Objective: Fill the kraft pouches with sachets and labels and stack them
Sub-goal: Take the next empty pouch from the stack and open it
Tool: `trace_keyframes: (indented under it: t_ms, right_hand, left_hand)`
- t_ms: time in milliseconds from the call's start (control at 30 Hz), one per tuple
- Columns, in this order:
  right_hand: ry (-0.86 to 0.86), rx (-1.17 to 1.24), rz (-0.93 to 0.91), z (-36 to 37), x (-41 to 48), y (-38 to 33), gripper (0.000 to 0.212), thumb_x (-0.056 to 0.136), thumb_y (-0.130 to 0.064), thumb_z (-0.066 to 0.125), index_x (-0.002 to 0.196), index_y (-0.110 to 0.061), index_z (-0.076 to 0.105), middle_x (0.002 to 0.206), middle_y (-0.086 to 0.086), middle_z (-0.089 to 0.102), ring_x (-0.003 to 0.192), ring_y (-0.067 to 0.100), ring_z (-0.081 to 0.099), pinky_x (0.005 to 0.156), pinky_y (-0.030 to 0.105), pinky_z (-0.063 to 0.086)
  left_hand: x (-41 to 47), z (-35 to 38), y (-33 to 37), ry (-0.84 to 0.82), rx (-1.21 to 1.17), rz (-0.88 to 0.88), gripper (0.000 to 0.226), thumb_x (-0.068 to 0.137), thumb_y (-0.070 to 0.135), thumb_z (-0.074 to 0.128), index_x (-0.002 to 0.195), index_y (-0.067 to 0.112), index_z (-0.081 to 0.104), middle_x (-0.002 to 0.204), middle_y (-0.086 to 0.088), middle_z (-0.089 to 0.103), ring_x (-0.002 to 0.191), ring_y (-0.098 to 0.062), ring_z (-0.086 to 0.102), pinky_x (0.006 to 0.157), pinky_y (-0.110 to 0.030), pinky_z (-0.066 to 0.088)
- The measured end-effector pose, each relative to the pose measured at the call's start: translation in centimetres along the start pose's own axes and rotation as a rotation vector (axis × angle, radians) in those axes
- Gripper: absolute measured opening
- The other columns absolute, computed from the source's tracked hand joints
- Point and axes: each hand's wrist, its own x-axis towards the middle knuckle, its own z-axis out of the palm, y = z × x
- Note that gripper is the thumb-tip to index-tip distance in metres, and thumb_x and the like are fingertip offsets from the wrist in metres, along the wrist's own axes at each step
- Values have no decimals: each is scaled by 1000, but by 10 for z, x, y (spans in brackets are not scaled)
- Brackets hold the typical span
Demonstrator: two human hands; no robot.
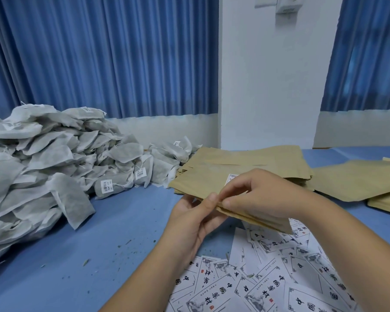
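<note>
Left hand (196,212) and right hand (263,194) pinch the near edge of a kraft pouch (200,183), centre | large sachet heap (54,158) left, loose labels (268,278) near right | likely much left; far-right pouch piles (358,181), cannot tell if filled.

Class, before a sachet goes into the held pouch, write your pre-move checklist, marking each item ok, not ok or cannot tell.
1. Grip on the brown kraft paper pouch by left hand and right hand: ok.
2. Pouch mouth open: cannot tell.
3. Pile of grey-white mesh sachets on the blue table: ok.
4. Supply of white printed paper labels near the hands: ok.
5. One hand free to fetch a sachet: not ok.
</note>
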Motion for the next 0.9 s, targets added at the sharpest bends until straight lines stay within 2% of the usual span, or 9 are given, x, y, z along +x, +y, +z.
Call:
trace_keyframes:
  t_ms: [100, 233, 400, 467, 567, 700, 733, 800, 900]
  right_hand:
    - [91, -29, 4, 2, -2, -1, 10, 81, -33, 65, 76, -33, 73, 75, -15, 69, 66, -5, 58, 61, 11, 46]
    - [140, -119, -39, 4, -1, -7, 15, 85, -23, 63, 71, -24, 69, 73, -7, 66, 57, -2, 51, 55, 12, 41]
    - [163, -305, -136, 13, 0, -18, 13, 87, -20, 57, 78, -21, 65, 78, -9, 64, 74, 4, 54, 66, 15, 41]
    - [164, -356, -171, 15, 2, -22, 12, 88, -20, 55, 80, -20, 63, 80, -8, 63, 76, 6, 55, 67, 19, 43]
    - [150, -384, -170, 15, 2, -24, 11, 90, -21, 55, 82, -20, 63, 82, -9, 63, 78, 8, 56, 68, 21, 44]
    - [118, -256, -154, 12, 0, -26, 6, 84, -27, 68, 81, -22, 67, 82, -12, 66, 76, -3, 58, 66, 11, 44]
    - [108, -287, -152, 11, 0, -25, 11, 80, -32, 72, 83, -23, 66, 84, -13, 64, 77, -5, 56, 67, 10, 43]
    - [105, -403, -132, 10, 2, -21, 22, 74, -40, 75, 88, -25, 64, 89, -14, 59, 81, -5, 51, 69, 10, 38]
    - [136, -319, -94, 9, 2, -19, 15, 76, -38, 75, 82, -27, 66, 90, -12, 59, 82, -2, 52, 75, 17, 42]
  left_hand:
    - [0, 0, -1, -2, 14, -11, 50, 79, 11, 73, 125, 5, 53, 119, -17, 67, 111, -31, 65, 80, -32, 57]
    - [0, -1, -2, 35, 104, -34, 40, 83, 5, 71, 121, 10, 58, 115, -12, 70, 108, -28, 67, 77, -30, 57]
    - [1, 11, -2, 56, 84, -99, 37, 78, 5, 54, 114, 3, 61, 103, -23, 71, 96, -40, 69, 76, -41, 59]
    - [1, 16, -2, 97, 26, -147, 31, 87, 5, 45, 115, -2, 57, 96, -25, 70, 89, -44, 69, 72, -44, 59]
    - [1, 24, -4, 150, -127, -165, 30, 96, 2, 30, 114, -2, 54, 93, -23, 72, 81, -41, 71, 63, -41, 59]
    - [2, 25, -5, 207, -186, -130, 33, 97, 1, 26, 108, -4, 57, 95, -22, 72, 82, -31, 73, 61, -37, 59]
    - [2, 23, -4, 221, -180, -120, 33, 97, 2, 27, 106, -5, 58, 93, -22, 73, 79, -28, 73, 61, -37, 59]
    - [2, 20, -2, 253, -157, -103, 31, 97, 2, 29, 104, -5, 59, 88, -22, 73, 73, -27, 73, 59, -37, 59]
    - [1, 18, -1, 246, -75, -114, 32, 95, 0, 29, 103, -6, 60, 91, -27, 71, 78, -34, 73, 61, -36, 59]
